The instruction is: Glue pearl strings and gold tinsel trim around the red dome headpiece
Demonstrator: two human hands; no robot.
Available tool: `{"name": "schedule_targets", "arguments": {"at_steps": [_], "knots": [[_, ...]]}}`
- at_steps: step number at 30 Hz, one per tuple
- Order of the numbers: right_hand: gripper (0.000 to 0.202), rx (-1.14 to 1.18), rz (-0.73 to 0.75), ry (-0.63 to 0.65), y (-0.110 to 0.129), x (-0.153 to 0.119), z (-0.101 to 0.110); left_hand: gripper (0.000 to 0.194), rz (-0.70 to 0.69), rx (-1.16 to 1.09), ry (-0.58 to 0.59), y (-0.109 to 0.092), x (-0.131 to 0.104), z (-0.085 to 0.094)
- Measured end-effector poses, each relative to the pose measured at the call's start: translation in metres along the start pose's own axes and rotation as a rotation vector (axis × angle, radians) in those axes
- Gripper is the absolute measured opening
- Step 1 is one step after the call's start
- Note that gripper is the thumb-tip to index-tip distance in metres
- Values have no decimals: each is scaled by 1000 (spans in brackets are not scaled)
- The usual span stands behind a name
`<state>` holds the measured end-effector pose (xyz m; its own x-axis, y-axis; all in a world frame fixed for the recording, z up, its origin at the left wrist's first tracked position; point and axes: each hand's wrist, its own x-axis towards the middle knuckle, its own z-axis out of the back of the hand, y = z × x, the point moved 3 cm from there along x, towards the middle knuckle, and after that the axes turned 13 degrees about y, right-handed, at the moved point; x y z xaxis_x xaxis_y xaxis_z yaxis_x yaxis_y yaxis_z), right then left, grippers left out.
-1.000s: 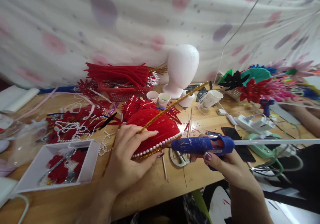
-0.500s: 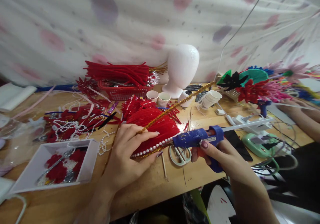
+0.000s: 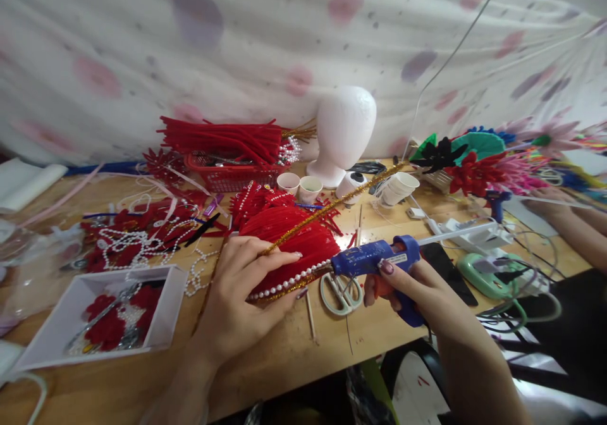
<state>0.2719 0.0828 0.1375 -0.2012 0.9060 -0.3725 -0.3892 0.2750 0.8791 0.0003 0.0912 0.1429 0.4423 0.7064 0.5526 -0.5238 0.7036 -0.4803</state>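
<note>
Left hand [image 3: 237, 286] pinches the red piece [image 3: 275, 229] — steadying it, I judge — while right hand [image 3: 427, 289] grips the glue gun [image 3: 358, 258] by the pearls [image 3: 290, 284].

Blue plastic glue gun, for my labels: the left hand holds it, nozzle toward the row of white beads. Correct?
Wrong hand: the head view shows the right hand holding the blue plastic glue gun, nozzle toward the row of white beads.
</note>
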Motion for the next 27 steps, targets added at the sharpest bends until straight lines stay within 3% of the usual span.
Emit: {"name": "schedule_targets", "arguments": {"at_steps": [12,16,27], "knots": [[68,-12,-7,6,16,0,-6,32,-9,20,-7,0,0,-1],[69,-37,0,51,14,1,-5,32,-18,26,-9,1,1,-1],[68,-22,1,-17,10,-2,0,37,-20,50,-10,3,0,-1]]}}
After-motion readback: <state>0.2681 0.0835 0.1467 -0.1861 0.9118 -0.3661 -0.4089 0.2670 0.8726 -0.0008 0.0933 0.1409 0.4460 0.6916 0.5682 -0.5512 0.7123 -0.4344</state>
